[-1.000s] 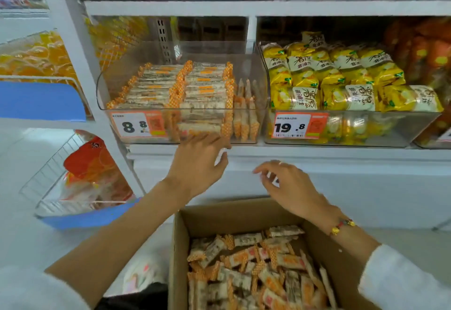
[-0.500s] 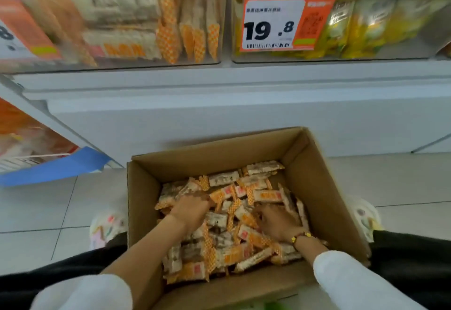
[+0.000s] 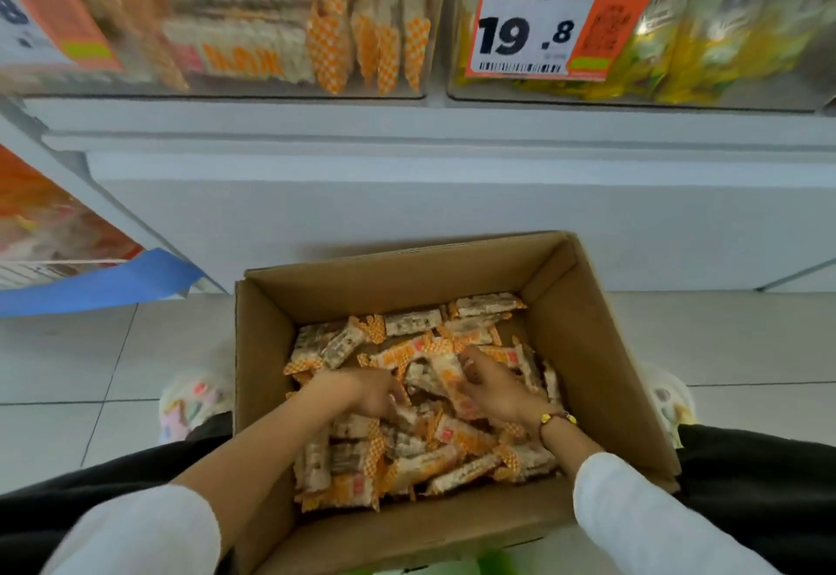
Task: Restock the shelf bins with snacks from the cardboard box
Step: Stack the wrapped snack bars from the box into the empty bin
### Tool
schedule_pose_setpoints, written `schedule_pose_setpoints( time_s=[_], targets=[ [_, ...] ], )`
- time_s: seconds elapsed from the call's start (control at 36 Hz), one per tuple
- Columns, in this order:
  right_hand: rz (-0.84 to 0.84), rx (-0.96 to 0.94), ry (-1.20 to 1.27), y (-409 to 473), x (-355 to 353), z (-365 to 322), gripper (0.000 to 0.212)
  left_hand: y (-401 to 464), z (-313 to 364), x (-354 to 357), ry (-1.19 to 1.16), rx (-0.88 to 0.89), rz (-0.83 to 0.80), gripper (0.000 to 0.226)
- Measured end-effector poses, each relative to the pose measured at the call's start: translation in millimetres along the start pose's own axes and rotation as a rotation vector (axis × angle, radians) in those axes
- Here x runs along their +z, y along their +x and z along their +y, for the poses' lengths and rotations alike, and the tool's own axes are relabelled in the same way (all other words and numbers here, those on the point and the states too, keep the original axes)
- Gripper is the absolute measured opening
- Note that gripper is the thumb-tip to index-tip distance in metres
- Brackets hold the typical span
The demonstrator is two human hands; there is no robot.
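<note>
Hands were both down in the open brown cardboard box (image 3: pixel 588 348) at lower centre of frame, among loose orange-and-white wrapped snack bars (image 3: pixel 411 323). Left hand (image 3: pixel 362 393) lay palm-down w/ fingers curled into the pile; couldn't tell if it gripped a bar. Right hand (image 3: pixel 493 386), beaded bracelet (image 3: pixel 558 418) at wrist, had fingers curled round one bar. Clear plastic shelf bin (image 3: pixel 271 31) w/ same bars sat upper left; orange price tag (image 3: pixel 561 20) upper right.
</note>
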State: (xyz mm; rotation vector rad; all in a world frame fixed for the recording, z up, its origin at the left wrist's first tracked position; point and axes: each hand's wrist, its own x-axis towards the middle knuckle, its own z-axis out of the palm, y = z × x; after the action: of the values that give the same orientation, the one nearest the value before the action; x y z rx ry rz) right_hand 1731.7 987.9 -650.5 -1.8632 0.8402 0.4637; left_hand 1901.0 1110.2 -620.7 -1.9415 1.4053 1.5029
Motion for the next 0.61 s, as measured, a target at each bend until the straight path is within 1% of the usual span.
schedule_pose_setpoints(
  time_s=[0.03,0.08,0.14,0.19,0.22,0.28,0.31,0.36,0.42,0.44,0.5,0.56,0.61],
  targets=[
    [0.043,-0.037,0.004,-5,-6,-10,0.031,-7,3,-9,-0.04,0.009,0.052,0.051],
    [0.105,-0.134,-0.012,-16,-19,-34,0.041,-24,8,-25,-0.133,0.014,0.286,0.053],
    [0.134,-0.236,-0.012,-28,-32,-61,0.037,-47,14,-41,-0.27,0.025,0.519,0.054],
    [0.152,-0.338,-0.046,-41,-45,-92,0.036,-74,19,-56,-0.402,0.076,0.675,0.055],
    [0.162,-0.376,-0.082,-46,-50,-106,0.04,-89,21,-63,-0.418,0.109,0.749,0.053],
    [0.204,-0.445,-0.163,-62,-62,-138,0.047,-121,21,-80,-0.375,0.17,0.869,0.039],
    [0.229,-0.478,-0.188,-70,-69,-153,0.047,-138,20,-90,-0.341,0.189,0.912,0.032],
    [0.303,-0.541,-0.191,-86,-83,-185,0.04,-179,20,-111,-0.252,0.214,0.997,0.025],
    [0.388,-0.634,-0.179,-104,-98,-218,0.034,-222,19,-130,-0.142,0.221,1.137,0.025],
    [0.422,-0.686,-0.162,-114,-104,-236,0.032,-243,18,-138,-0.087,0.217,1.238,0.025],
    [0.499,-0.791,-0.147,-128,-115,-272,0.035,-276,13,-152,-0.019,0.189,1.487,0.024],
    [0.692,-0.9,-0.206,-134,-122,-304,0.036,-294,7,-162,-0.069,0.174,1.73,0.024],
    [0.89,-0.987,-0.32,-130,-126,-329,0.036,-297,1,-173,-0.125,0.209,1.915,0.027]
  ],
)
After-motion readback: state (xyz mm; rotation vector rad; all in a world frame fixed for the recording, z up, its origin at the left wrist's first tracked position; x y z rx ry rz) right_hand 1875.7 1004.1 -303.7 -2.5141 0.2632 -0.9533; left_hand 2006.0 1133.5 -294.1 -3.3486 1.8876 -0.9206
